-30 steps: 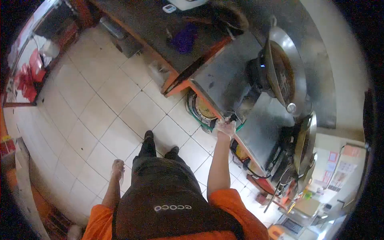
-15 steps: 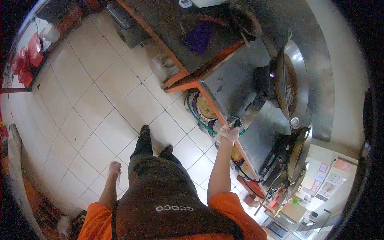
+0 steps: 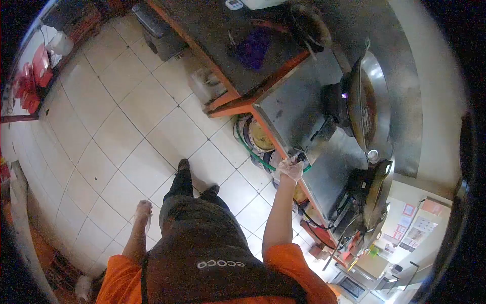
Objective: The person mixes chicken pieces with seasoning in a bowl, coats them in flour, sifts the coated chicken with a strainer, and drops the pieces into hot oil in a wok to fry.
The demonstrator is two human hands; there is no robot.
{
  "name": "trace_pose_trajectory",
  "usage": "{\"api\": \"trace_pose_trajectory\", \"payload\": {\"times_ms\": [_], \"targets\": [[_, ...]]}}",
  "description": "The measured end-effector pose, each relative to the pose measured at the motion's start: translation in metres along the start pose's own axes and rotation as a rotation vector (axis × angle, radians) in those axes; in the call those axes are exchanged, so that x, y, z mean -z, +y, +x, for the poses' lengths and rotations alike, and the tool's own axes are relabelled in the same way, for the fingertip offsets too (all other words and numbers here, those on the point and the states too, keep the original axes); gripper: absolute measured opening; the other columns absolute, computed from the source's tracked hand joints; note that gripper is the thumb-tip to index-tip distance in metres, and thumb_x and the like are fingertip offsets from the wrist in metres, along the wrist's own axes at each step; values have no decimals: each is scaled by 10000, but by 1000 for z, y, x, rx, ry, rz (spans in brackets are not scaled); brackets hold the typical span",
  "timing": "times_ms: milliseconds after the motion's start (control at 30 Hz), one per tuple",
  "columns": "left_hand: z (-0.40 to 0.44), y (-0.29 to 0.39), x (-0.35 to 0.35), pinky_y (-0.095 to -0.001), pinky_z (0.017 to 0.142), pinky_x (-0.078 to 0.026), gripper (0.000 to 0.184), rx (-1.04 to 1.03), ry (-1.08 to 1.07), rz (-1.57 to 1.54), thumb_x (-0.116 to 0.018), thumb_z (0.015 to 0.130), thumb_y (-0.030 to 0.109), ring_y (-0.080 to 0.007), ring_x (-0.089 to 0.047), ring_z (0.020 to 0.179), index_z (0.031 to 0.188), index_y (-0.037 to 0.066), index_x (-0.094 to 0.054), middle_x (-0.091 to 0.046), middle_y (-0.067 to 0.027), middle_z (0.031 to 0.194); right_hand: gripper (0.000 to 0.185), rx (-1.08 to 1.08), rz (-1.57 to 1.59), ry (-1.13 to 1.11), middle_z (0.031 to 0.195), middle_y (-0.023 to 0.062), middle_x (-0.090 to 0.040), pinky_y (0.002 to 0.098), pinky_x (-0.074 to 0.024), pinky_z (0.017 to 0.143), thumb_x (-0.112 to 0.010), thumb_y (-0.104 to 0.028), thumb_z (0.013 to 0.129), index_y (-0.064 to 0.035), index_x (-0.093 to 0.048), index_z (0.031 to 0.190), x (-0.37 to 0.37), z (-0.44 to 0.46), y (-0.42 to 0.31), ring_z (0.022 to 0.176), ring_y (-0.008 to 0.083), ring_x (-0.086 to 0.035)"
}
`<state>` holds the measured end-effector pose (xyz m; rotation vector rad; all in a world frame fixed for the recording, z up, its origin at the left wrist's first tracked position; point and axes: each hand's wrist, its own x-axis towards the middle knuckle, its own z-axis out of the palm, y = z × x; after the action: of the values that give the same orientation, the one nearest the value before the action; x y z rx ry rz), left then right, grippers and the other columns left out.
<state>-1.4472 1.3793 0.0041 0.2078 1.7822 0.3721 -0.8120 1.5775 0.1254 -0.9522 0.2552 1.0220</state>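
Observation:
My right hand [image 3: 291, 169], in a clear plastic glove, is closed on a dark gas valve [image 3: 299, 155] at the front edge of the steel stove [image 3: 296, 109]. A green hose [image 3: 246, 148] runs below the edge beside it. Beyond the hand, a large wok [image 3: 373, 104] stands over a burner [image 3: 338, 99] with a small bluish flame. My left hand [image 3: 144, 210], also in a clear glove, hangs at my side above the floor. Its fingers are loosely curled, and nothing shows in them.
A second wok [image 3: 378, 195] sits farther right on the stove. A dark counter [image 3: 212, 30] with an orange edge adjoins it, carrying a purple cloth [image 3: 253, 48]. Beneath the stove are round metal containers [image 3: 260, 136]. Red bags [image 3: 30, 83] lie at the far left.
My left hand has shifted slightly up and to the left. My right hand stays at the valve with almost no movement.

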Motion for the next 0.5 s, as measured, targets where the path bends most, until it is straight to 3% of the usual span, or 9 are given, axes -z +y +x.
{"api": "trace_pose_trajectory", "payload": {"times_ms": [100, 300, 400, 500], "targets": [[3, 2, 1, -333, 497, -466, 216, 0, 21, 90, -591, 852, 234, -158, -537, 578, 990, 69, -577, -613, -71, 756, 377, 7, -31, -35, 659, -8, -564, 355, -423, 444, -427, -484, 938, -153, -570, 825, 1, -3, 0, 482, 211, -497], [10, 3, 7, -332, 515, -475, 246, 28, -13, 66, -583, 854, 246, -158, -548, 604, 1017, 62, -573, -610, -70, 763, 379, 64, -129, 34, 673, -8, -572, 367, -437, 458, -430, -481, 929, -146, -573, 822, -7, -8, 1, 506, 220, -520], [8, 3, 7, -301, 498, -479, 198, 47, -32, 115, -582, 900, 267, -139, -534, 606, 1030, 129, -525, -582, -50, 799, 309, 4, -52, 53, 702, -35, -589, 364, -360, 502, -462, -410, 915, -154, -578, 786, -7, -8, -1, 557, 194, -504], [13, -5, 8, -298, 495, -478, 206, 12, -36, 114, -581, 901, 267, -141, -532, 602, 1035, 121, -524, -585, -57, 812, 294, 60, -53, 111, 718, -25, -607, 358, -368, 530, -522, -412, 885, -141, -590, 792, -9, -10, 3, 586, 189, -526]]}}
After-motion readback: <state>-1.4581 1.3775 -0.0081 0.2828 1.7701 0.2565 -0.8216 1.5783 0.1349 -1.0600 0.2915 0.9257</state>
